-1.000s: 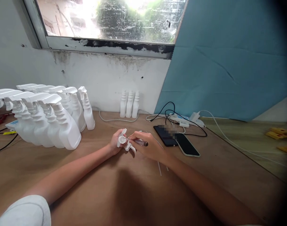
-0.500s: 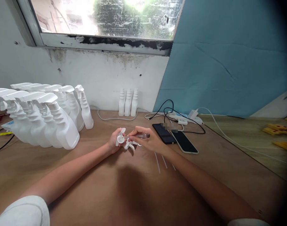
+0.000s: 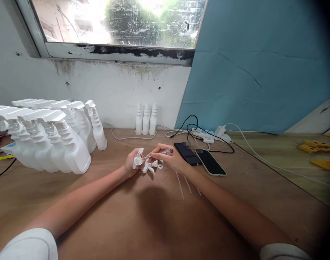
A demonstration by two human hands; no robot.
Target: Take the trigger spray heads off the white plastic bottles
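Note:
My left hand (image 3: 130, 164) is closed around a white spray bottle trigger head (image 3: 138, 160), its round collar turned toward me. In my right hand (image 3: 167, 157) is a slim screwdriver (image 3: 167, 152) with a clear handle, its metal shaft pointing left to the collar. Whether the tip touches the collar I cannot tell. Just below the hands lie loose white trigger parts (image 3: 148, 168) and a small white ring (image 3: 160, 166). Thin white dip tubes (image 3: 179, 186) rest on the table near my right forearm.
White spray bottles (image 3: 75, 148) stand in rows at the left. Several small white bottles (image 3: 146, 121) stand against the wall. A black phone (image 3: 187, 153) and another phone (image 3: 211, 163) lie at the right, before a power strip (image 3: 211, 134) and tangled black cable (image 3: 193, 126).
My right hand has lifted slightly and the screwdriver's handle is raised a little more. The small white ring beneath now shows clearly. The view has shifted slightly.

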